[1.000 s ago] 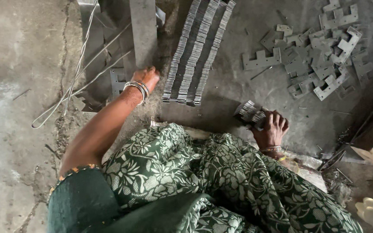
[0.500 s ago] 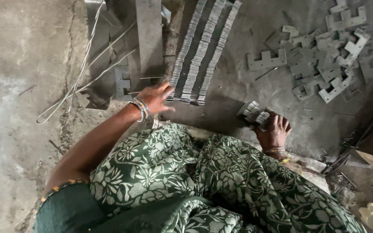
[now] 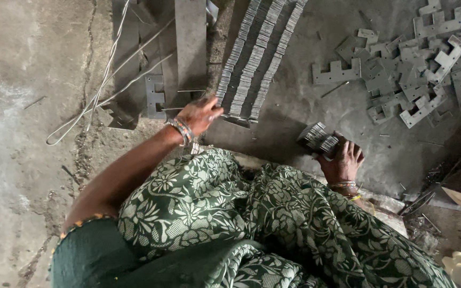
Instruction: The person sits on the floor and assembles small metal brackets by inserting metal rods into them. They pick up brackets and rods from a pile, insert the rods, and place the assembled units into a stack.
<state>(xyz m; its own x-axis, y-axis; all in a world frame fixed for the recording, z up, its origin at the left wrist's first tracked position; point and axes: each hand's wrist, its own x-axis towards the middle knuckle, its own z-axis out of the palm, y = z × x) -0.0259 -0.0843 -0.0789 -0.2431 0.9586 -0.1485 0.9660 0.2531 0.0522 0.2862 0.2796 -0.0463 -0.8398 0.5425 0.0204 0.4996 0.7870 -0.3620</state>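
Since a second ago the left hand [image 3: 198,114] has drawn back from the upright grey metal bar [image 3: 190,48] and now hovers, fingers loosely spread and holding nothing, at the near end of the long rows of stacked thin grey metal plates [image 3: 257,58]. The right hand [image 3: 342,160], right of those rows, stays closed on a small bundle of thin metal plates [image 3: 318,138]. Bare concrete floor [image 3: 289,114] lies open between rows and bundle; the heap of notched grey metal stampings [image 3: 406,74] sits farther right.
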